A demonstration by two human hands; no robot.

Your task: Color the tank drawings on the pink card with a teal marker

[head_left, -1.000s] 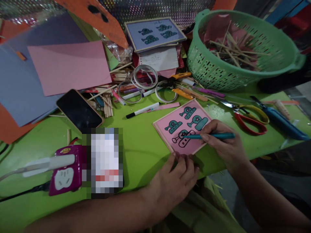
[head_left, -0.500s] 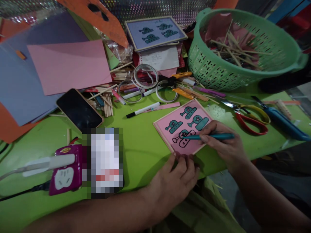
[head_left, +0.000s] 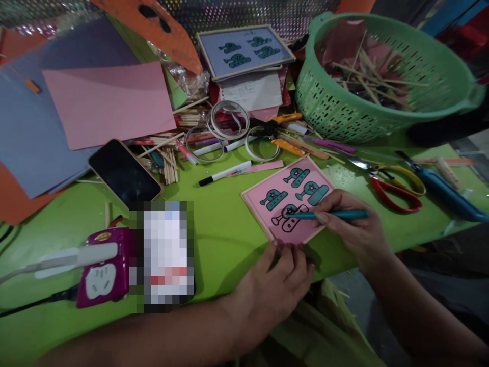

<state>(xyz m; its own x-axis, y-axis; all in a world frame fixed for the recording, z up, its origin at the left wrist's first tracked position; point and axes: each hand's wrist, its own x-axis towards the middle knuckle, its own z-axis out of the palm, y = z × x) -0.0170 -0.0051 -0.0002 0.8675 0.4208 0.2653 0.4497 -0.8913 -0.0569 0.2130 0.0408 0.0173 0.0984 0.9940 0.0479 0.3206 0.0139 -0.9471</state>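
Observation:
Between the fingers of my right hand (head_left: 346, 221) is a teal felt-tip pen (head_left: 353, 214). Its tip meets the lower drawing on a small pink card (head_left: 263, 216) edged with thin wooden sticks. That drawing has a teal upper part and pink areas inside black outlines; the others on the card are mostly teal. My left hand (head_left: 280, 272) lies palm down, with its slightly bent fingers spread along the near edge of the card. Part of the card's right side is hidden behind my right hand.
Behind the card lie a white marker (head_left: 226, 173), tape rolls (head_left: 229, 120) and a blue framed card (head_left: 244, 51). Scissors (head_left: 397, 193) and a green basket (head_left: 344, 112) of sticks are to the right. A phone (head_left: 124, 173) and purple power socket (head_left: 105, 267) lie left.

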